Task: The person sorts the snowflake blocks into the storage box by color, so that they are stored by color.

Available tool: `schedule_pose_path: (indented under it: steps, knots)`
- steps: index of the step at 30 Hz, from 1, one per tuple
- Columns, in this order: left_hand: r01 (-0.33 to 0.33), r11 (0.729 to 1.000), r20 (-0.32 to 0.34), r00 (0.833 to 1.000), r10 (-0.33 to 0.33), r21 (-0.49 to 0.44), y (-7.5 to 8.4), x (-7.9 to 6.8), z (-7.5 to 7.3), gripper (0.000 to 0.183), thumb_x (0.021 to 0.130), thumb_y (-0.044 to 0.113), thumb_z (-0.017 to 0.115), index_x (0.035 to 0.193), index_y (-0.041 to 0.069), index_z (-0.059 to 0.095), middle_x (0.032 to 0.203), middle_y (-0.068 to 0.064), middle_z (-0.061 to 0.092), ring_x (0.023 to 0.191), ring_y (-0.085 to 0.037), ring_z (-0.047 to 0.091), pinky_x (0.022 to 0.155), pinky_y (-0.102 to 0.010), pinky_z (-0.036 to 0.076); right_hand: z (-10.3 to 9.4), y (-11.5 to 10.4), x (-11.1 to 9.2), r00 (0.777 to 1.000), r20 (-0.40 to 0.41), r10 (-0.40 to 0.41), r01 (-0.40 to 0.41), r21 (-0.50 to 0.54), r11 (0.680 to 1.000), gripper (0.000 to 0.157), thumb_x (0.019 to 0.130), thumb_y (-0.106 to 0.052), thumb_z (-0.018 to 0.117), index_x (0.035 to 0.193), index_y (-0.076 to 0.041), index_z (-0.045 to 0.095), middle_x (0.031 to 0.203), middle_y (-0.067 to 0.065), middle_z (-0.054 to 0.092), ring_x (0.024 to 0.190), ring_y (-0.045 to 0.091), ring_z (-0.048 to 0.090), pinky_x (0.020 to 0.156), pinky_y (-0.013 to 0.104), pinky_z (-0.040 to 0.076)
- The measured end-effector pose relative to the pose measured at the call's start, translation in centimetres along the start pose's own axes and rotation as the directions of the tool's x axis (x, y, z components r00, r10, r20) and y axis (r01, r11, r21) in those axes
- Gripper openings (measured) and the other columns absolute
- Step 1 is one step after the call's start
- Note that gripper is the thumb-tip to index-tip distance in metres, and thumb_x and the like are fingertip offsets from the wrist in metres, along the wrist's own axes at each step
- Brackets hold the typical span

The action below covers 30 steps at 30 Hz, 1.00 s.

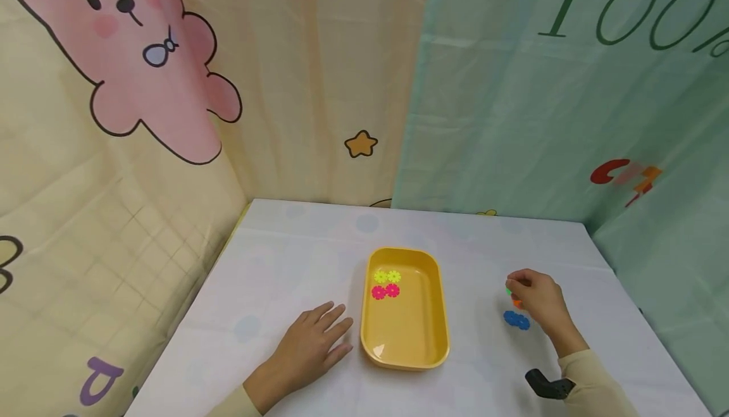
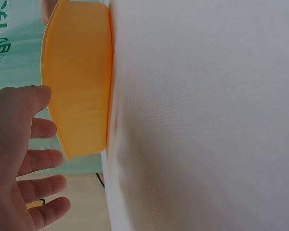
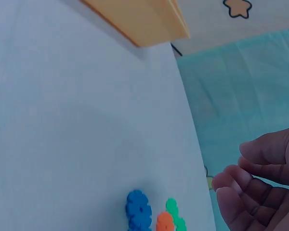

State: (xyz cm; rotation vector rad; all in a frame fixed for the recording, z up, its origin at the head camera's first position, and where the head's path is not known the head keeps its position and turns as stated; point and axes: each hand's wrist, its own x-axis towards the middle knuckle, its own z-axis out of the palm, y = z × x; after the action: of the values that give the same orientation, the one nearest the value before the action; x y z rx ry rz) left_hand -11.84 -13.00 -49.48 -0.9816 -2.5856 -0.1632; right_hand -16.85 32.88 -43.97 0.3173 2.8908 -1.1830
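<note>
The right hand (image 1: 538, 300) is over the green flower discs (image 3: 172, 207) and orange flower disc (image 3: 164, 222), right of the tray on the tabletop (image 1: 285, 240); the blue flower discs (image 1: 510, 318) lie just nearer; its fingers are bent, thumb and fingertips apart, seemingly pinching nothing, though the right wrist view is dim; the left hand (image 1: 310, 347) has its fingers spread beside the yellow tray (image 1: 404, 335), whose far left holds yellow flower discs (image 1: 380, 276) and pink flower discs (image 1: 378, 292); the discs look light, stiff and perhaps slippery, best pinched by their notched rims.
</note>
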Motion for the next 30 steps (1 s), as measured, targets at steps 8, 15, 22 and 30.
schedule_pose_path:
  steps: [8, 15, 22, 30]
  knots:
    - [0.007, 1.0, 0.006, 1.0, -0.007, -0.002, -0.1, 0.0, 0.1, 0.044, 0.095, 0.049, 0.067, 0.13, 0.023, 0.068, 0.138, -0.005, 0.065, 0.128, -0.029, 0.059, 0.091, -0.047, 0.055, -2.3, 3.6, 0.4, 0.997, -0.055, 0.062, -0.065, -0.039, 0.997, 0.04, 0.103, -0.023, 0.056, 0.124, 0.011, 0.059, 0.114, 0.029, 0.065, 0.093, 0.03, 0.066, 0.071, 0.031, 0.061]
    - [0.002, 1.0, -0.01, 1.0, -0.002, -0.005, -0.1, -0.1, 0.1, 0.044, 0.094, 0.049, 0.069, 0.129, 0.021, 0.069, 0.136, -0.005, 0.066, 0.127, -0.029, 0.059, 0.091, -0.047, 0.055, -3.7, 6.4, 1.4, 0.985, -0.087, 0.148, -0.154, -0.074, 0.985, 0.043, 0.103, -0.024, 0.056, 0.127, 0.012, 0.055, 0.119, 0.033, 0.06, 0.092, 0.033, 0.062, 0.072, 0.037, 0.059]
    - [0.011, 1.0, 0.005, 1.0, -0.011, -0.017, -0.1, -0.1, 0.0, 0.044, 0.094, 0.048, 0.068, 0.13, 0.022, 0.069, 0.138, -0.005, 0.065, 0.128, -0.029, 0.058, 0.092, -0.047, 0.055, -3.9, 8.6, 2.5, 0.978, -0.013, 0.208, -0.209, -0.093, 0.974, 0.049, 0.103, -0.026, 0.056, 0.131, 0.015, 0.051, 0.12, 0.035, 0.058, 0.097, 0.038, 0.058, 0.082, 0.047, 0.057]
    - [-0.002, 1.0, -0.032, 1.0, 0.002, -0.006, -0.1, -0.2, 0.2, 0.043, 0.093, 0.047, 0.071, 0.128, 0.022, 0.069, 0.135, -0.005, 0.066, 0.126, -0.029, 0.06, 0.089, -0.045, 0.056, -3.0, 9.7, 3.1, 0.98, 0.089, 0.179, -0.165, -0.148, 0.975, 0.048, 0.101, -0.02, 0.056, 0.133, 0.016, 0.049, 0.13, 0.04, 0.051, 0.109, 0.048, 0.053, 0.098, 0.062, 0.048]
